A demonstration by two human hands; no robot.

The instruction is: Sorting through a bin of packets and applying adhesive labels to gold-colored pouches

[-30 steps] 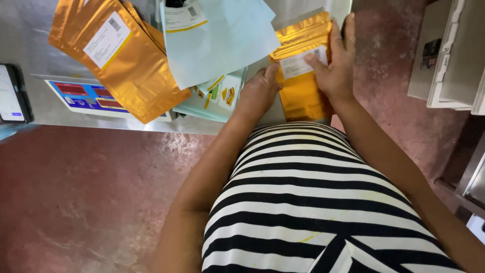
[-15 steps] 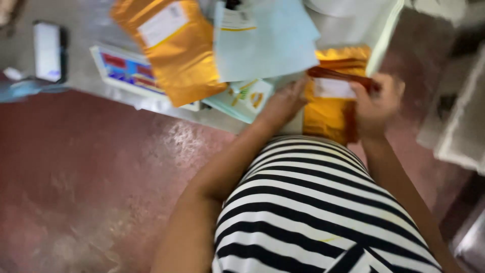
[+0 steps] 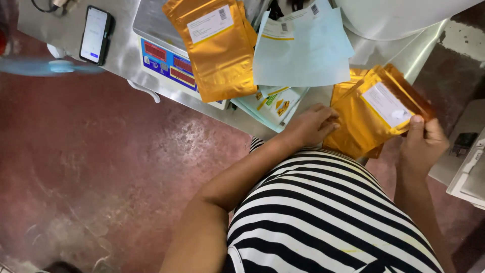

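The right hand sits at about 4 o'clock in the view, and its thumb and fingers pinch the lower corner of a shiny gold pouch with a white label. The pouch is lifted and tilted, just above more gold pouches that lie on the counter. The left hand is near the middle, a bit toward 3 o'clock. Its fingers are curled and rest on the left edge of the gold pile, touching it; it is not spread flat. Just beside that hand, toward 11 o'clock, lie some pale green packets with little pictures on them. Above them is a light blue sheet. At 12 o'clock a big gold pouch lies on a weighing scale with a blue front and red number windows. Far off at 10 o'clock a black phone lies flat on the counter. The person wears a black and white striped top. The floor is dark red.
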